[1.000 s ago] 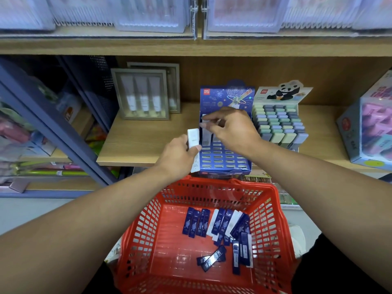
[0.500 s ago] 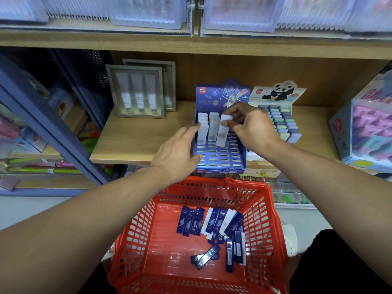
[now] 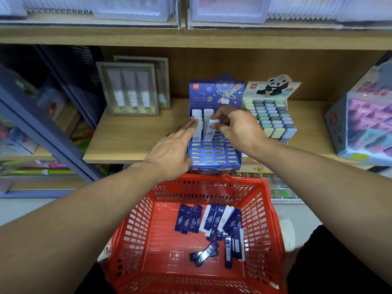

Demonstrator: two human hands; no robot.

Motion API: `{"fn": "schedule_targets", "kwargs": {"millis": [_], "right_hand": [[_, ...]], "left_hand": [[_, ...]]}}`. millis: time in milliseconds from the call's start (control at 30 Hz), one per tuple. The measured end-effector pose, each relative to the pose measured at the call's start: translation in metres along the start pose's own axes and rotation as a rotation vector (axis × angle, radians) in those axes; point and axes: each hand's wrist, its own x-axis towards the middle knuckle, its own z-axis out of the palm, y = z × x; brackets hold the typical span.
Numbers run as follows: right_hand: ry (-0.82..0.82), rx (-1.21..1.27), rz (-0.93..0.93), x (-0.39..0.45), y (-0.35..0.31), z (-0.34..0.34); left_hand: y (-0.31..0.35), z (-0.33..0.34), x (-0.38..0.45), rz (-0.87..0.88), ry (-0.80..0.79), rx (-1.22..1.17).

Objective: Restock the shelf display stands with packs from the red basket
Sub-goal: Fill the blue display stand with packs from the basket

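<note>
Left hand: the left hand [image 3: 169, 149] lies flat with fingers straight and together, holding nothing; its fingertips [image 3: 192, 122] touch the left column of white packs [image 3: 196, 126] standing in the blue stand [image 3: 215, 154].
Right hand: the right hand [image 3: 239, 126] has its fingers curled and pinches one white pack [image 3: 211, 129], tilted, over the middle slots of the stand, just right of the left fingertips.
Hands together: the two hands are close, apart only by the width of the standing packs, both over the upper half of the stand.
Stand: it sits at the front edge of the wooden shelf [image 3: 131, 143], under and just beyond both hands; only its back rows hold white packs, and the rows of slots nearer the wrists show open.
Basket: the red basket [image 3: 135, 236] sits below the hands, between the two forearms, its far rim right under the shelf edge.
Packs in basket: loose blue packs [image 3: 187, 218] and a few white ones lie in a heap on the basket floor, nearer the right forearm than the left.
Right of right hand: a panda stand [image 3: 273, 115] filled with pastel pieces, just beside the blue stand.
Left of left hand: a grey box [image 3: 129, 90] with three tubes stands further back on the shelf.
</note>
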Motion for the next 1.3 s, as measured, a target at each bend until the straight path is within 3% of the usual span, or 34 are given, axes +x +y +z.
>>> {"fn": "schedule_targets", "kwargs": {"millis": [267,467,700,1167,1300], "right_hand": [[-0.002,-0.066,-0.037,0.0,-0.005,0.004],[0.104,-0.165,-0.034,0.011,0.001,0.006],[0.154,-0.078,0.055,0.016,0.005,0.012],[-0.076,-0.206,0.215,0.033,-0.008,0.003],[-0.074,-0.217,0.228,0.032,-0.011,0.005]], "left_hand": [[0.003,-0.002,0.001,0.005,-0.033,-0.001],[0.004,-0.006,0.0,0.004,-0.056,-0.017],[0.001,-0.002,0.002,0.026,-0.052,0.045],[0.001,0.003,0.004,0.018,-0.074,0.092],[0.002,0.005,0.004,0.016,-0.077,0.101]]}}
